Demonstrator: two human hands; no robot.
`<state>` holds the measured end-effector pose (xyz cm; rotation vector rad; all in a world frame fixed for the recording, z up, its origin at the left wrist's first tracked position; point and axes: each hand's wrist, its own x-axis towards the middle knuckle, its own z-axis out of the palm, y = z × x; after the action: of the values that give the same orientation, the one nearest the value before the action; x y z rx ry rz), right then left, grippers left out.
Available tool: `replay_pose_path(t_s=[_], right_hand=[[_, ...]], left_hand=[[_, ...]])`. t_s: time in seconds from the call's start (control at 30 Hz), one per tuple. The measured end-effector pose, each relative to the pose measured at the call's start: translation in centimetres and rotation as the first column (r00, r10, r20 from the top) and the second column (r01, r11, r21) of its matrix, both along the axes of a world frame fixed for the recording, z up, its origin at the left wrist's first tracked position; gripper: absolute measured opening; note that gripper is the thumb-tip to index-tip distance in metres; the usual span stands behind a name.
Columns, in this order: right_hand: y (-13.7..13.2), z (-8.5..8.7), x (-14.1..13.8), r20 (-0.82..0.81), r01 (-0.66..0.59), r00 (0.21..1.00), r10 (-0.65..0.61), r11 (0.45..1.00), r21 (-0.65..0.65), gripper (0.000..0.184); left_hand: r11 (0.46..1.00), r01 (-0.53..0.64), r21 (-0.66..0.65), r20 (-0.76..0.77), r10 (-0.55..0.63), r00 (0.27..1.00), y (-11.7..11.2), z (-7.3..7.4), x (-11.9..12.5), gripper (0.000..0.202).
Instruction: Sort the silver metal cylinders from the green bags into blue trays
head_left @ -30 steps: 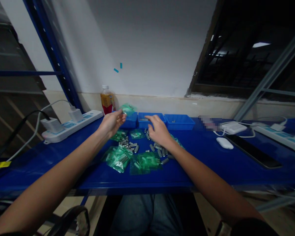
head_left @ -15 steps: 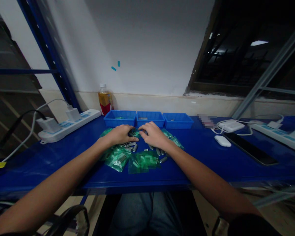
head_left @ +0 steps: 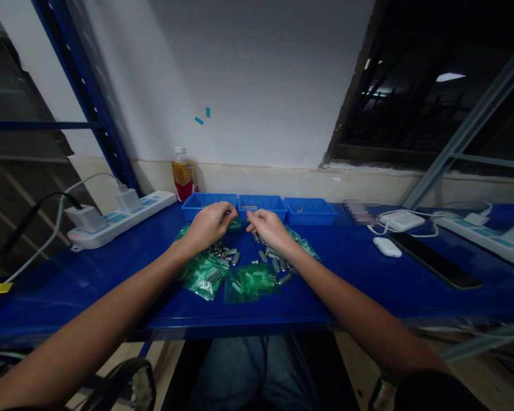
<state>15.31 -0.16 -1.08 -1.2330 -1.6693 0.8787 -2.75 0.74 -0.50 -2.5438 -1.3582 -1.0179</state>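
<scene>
My left hand is raised in front of the left blue bin, thumb and fingers pinched together; a small dark bit shows at the fingertips, too small to name. Facing it, my right hand is closed too, its fingertips pressed together near the middle bin. Whatever it holds is hidden. Below and between them lie several short metal cylinders in a loose scatter. Green plastic bags surround these, and a bag with metal pieces inside rests at the left.
Three blue bins, left, middle and right, stand in a row by the wall. A drink bottle is behind them. Power strips flank the blue table, with a white case and a phone at right.
Both hands have lifted slightly off the metal parts. Their fingers, spread and curved before, are now pinched. The bags and bins stay where they were.
</scene>
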Motion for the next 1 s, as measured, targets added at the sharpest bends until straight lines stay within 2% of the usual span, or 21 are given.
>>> replay_pose_path(t_s=[0.07,0.17,0.27,0.37,0.43,0.5,0.57,0.6,0.67,0.7,0.77,0.83,0.9,0.93,1.0], right_hand=[[0.1,0.1,-0.3,-0.159,-0.009,0.987,0.0,0.999,-0.054,0.028],[-0.2,0.4,-0.7,-0.312,-0.046,0.95,0.015,0.995,-0.092,0.027],[-0.8,0.8,-1.0,-0.437,-0.122,0.9,0.008,0.965,-0.232,0.034],[-1.1,0.9,-0.9,-0.516,-0.194,0.856,-0.037,0.901,-0.387,0.041],[-0.8,0.8,-0.7,-0.564,-0.211,0.824,-0.058,0.892,-0.401,0.035],[-0.3,0.5,-0.4,-0.594,-0.173,0.803,-0.045,0.936,-0.306,0.021],[0.3,0.1,-0.2,-0.557,-0.064,0.831,-0.009,0.992,-0.111,0.01],[0.5,-0.1,-0.1,-0.507,-0.012,0.862,0.015,1.0,0.009,0.009],[0.7,-0.3,0.1,-0.371,0.047,0.927,0.048,0.969,0.242,0.011],[0.6,-0.4,0.1,-0.295,0.055,0.954,0.05,0.939,0.338,0.013],[0.3,-0.6,0.1,-0.147,0.046,0.989,0.031,0.87,0.491,0.016],[-0.2,-0.6,0.1,-0.025,0.024,1.0,-0.011,0.798,0.602,0.018],[-0.7,-0.6,0.0,0.059,0.01,0.996,-0.066,0.748,0.664,0.021],[-0.8,-0.6,0.0,0.083,0.02,0.991,-0.103,0.738,0.675,0.022],[-0.8,-0.4,-0.1,0.11,0.056,0.98,-0.167,0.759,0.649,0.025]], left_hand=[[0.999,-0.002,0.048,0.056,-0.001,0.998,-0.1,0.0,0.5,0.02],[0.998,-0.009,0.069,0.115,0.001,0.993,-0.3,0.0,0.8,0.018],[0.996,0.006,0.094,0.169,-0.022,0.985,-0.7,0.3,1.0,0.016],[0.986,0.084,0.143,0.178,-0.109,0.978,-1.3,0.6,1.3,0.014],[0.971,0.171,0.167,0.148,-0.196,0.969,-1.7,0.7,1.6,0.014],[0.952,0.262,0.158,0.102,-0.279,0.955,-2.0,0.8,1.8,0.014],[0.949,0.299,0.102,0.073,-0.307,0.949,-2.0,1.0,1.9,0.017],[0.958,0.281,0.053,0.084,-0.285,0.955,-2.0,1.0,1.9,0.02],[0.972,0.211,-0.099,0.191,-0.189,0.963,-1.9,1.2,1.8,0.03],[0.962,0.187,-0.199,0.284,-0.126,0.951,-1.8,1.2,1.8,0.038],[0.893,0.218,-0.395,0.492,0.005,0.871,-1.4,1.2,1.6,0.053],[0.795,0.32,-0.516,0.648,0.117,0.753,-1.1,1.2,1.4,0.055],[0.727,0.407,-0.554,0.728,0.184,0.661,-0.7,1.1,1.2,0.042],[0.717,0.433,-0.546,0.752,0.191,0.631,-0.6,1.1,1.1,0.033],[0.752,0.436,-0.494,0.778,0.159,0.607,-0.4,1.0,0.9,0.022]])
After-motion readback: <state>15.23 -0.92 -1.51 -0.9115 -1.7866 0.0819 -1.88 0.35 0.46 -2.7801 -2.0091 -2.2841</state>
